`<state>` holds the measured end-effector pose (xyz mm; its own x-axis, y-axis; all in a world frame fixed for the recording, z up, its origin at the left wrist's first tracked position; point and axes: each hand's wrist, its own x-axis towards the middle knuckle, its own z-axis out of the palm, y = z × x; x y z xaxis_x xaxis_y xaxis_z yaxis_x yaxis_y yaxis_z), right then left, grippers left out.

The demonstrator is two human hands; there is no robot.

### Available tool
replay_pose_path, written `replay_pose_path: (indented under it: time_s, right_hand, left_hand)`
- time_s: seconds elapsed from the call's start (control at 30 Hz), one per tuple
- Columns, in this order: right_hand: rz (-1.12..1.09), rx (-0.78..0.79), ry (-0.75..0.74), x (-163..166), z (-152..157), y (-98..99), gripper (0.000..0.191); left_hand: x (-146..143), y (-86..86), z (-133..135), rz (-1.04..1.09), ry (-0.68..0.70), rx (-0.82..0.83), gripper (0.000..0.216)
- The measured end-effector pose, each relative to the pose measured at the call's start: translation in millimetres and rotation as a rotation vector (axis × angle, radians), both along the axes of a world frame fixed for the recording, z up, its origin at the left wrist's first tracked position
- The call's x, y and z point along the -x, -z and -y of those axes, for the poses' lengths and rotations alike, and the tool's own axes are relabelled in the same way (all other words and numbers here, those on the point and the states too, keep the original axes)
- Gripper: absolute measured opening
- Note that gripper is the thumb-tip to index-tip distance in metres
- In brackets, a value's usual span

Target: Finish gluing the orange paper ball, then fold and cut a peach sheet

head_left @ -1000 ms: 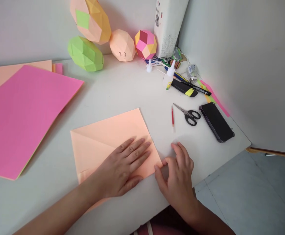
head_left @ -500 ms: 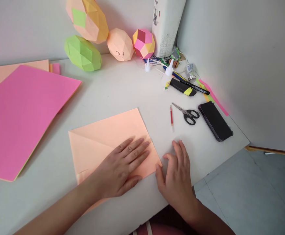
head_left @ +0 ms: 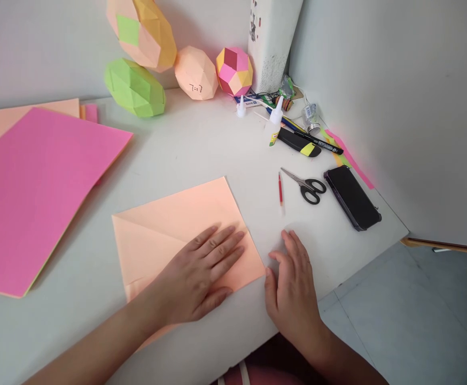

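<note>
A folded sheet of peach paper (head_left: pixel 149 235) lies on the table in front of me, with a crease running in from its left corner. My left hand (head_left: pixel 205 272) rests flat across its lower right part, fingers stretched out and pointing right. Just past the sheet's right corner is my right hand (head_left: pixel 292 283), fingers apart and slightly bent, holding nothing. Its thumb is close beside that corner. Part of the paper's lower edge is hidden under my left hand and forearm.
Pink paper (head_left: pixel 49 203) lies at left over other sheets. Faceted paper shapes, among them a green one (head_left: pixel 135 88), stand along the wall. A red pen refill (head_left: pixel 280 190), scissors (head_left: pixel 308 187), a phone (head_left: pixel 352 198), a glue bottle (head_left: pixel 272 128) and a utility knife (head_left: pixel 297 142) lie at right.
My right hand has shifted slightly right, its thumb coming away from the paper's corner. My left hand and the sheet have stayed in place.
</note>
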<state>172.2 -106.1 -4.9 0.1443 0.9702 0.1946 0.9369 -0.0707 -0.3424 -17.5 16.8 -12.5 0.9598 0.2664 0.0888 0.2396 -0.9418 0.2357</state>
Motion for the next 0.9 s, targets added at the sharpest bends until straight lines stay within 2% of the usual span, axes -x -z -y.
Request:
replay_pose_path:
  time_s: [0.2,0.33,0.43,0.5,0.57,0.7,0.9]
  right_hand:
    - [-0.087,-0.044,-0.017,-7,3,4.4,0.026]
    - [-0.055,-0.1,-0.05,-9,-7,1.7,0.026]
    - [0.006,-0.102,-0.235,-10,-24,-2.7,0.031]
    - [0.085,-0.046,-0.375,-11,-35,-3.9,0.038]
    - [0.172,0.019,-0.452,-13,-43,-2.8,0.044]
    - [0.273,0.086,-0.457,-16,-47,2.4,0.05]
    - [0.366,0.131,-0.367,-17,-44,4.7,0.053]
  left_hand:
    - [0,0.4,0,0.0,0.011,-0.014,0.072]
    - [1,2.3,0,-0.001,0.01,-0.019,0.071]
    - [1,2.1,0,-0.006,0.011,-0.025,0.07]
    - [0,1.6,0,-0.009,0.009,-0.03,0.07]
    - [-1,1.8,0,0.004,-0.004,-0.041,0.069]
    - [0,4.4,2,0.049,-0.053,-0.064,0.064]
    - [17,7.9,14,0.053,-0.165,-0.097,0.063]
